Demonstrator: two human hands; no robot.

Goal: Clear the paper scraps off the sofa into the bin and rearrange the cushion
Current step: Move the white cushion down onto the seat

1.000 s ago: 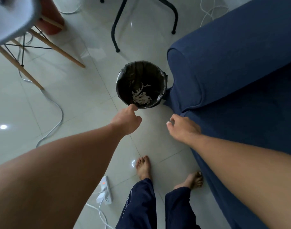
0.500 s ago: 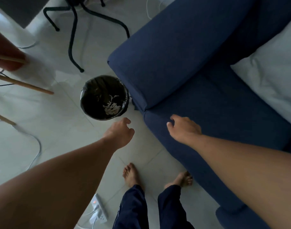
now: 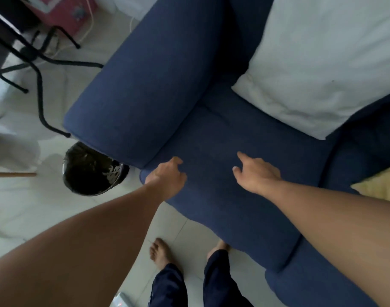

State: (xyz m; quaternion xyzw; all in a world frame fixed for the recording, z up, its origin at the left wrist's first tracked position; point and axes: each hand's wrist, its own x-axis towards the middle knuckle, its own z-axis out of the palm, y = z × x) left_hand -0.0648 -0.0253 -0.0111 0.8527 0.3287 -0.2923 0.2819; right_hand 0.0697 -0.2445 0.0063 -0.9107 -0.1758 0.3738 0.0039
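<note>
The navy blue sofa fills the middle and right of the head view. A large white cushion lies on its seat at the upper right. The black-lined bin stands on the floor beside the sofa arm, with white paper scraps inside it. My left hand hovers over the front left corner of the seat, fingers loosely curled and holding nothing. My right hand is over the middle of the seat, fingers spread, empty. No scraps show on the visible seat.
A yellow cushion corner shows at the right edge. Black metal chair legs and a pink box stand on the white tiled floor at the upper left. My bare feet are close to the sofa front.
My view has swung right from the bin to the sofa seat. Both hands have moved from above the floor near the bin to over the seat.
</note>
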